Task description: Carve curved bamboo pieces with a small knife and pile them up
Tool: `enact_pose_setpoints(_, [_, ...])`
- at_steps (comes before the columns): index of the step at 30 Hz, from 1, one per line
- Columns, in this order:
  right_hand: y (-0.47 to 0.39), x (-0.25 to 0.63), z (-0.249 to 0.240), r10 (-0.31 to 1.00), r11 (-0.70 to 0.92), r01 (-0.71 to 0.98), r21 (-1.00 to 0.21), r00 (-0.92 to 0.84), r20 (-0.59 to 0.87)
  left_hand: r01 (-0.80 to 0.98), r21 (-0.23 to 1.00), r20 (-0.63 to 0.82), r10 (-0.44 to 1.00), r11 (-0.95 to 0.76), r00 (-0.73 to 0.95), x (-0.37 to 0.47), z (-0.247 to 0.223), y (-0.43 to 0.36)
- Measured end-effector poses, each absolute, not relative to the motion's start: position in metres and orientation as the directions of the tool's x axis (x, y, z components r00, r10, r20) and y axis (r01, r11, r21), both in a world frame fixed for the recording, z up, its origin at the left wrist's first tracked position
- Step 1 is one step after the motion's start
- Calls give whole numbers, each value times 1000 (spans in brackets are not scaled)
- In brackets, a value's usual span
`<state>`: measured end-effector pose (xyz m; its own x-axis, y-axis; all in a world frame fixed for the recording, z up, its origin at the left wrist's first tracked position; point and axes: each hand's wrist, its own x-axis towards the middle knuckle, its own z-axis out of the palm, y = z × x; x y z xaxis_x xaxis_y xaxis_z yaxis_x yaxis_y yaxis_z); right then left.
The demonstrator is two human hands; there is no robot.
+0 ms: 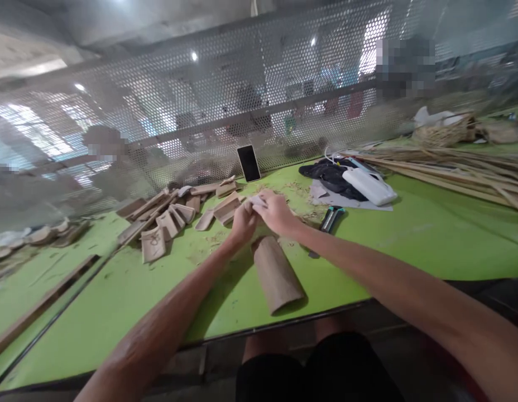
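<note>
My left hand [244, 221] and my right hand [277, 212] meet over the middle of the table, fingers closed. Between their fingertips is a small whitish sheet-like piece [257, 201]; its kind and most of its shape are hidden. Just below the hands, a curved length of split bamboo [278, 276] lies on the green table [351, 245], hollow side down. To the right of my right hand lies a utility knife [329, 222] with a black and teal handle. Several cut bamboo pieces [169, 223] are piled to the left of my left hand.
A phone [249, 163] leans against the perforated metal screen [209, 111]. Behind the knife are a dark cloth [328, 177] and a white power bank [370, 186]. Long bamboo strips [455, 170] lie at right. A wooden bar [45, 304] rests at left. People sit beyond the screen.
</note>
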<state>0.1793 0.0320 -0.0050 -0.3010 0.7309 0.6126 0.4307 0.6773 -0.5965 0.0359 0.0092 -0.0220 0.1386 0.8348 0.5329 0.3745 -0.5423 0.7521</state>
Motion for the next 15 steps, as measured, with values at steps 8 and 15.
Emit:
enact_pose_setpoints(8, [28, 171, -10, 703, 708, 406, -578, -325, 633, 370, 767, 533, 842, -524, 86, 26, -30, 17])
enact_pose_setpoints(15, [47, 191, -20, 838, 480, 624, -616, -118, 533, 231, 894, 369, 923, -384, 104, 29, -32, 17])
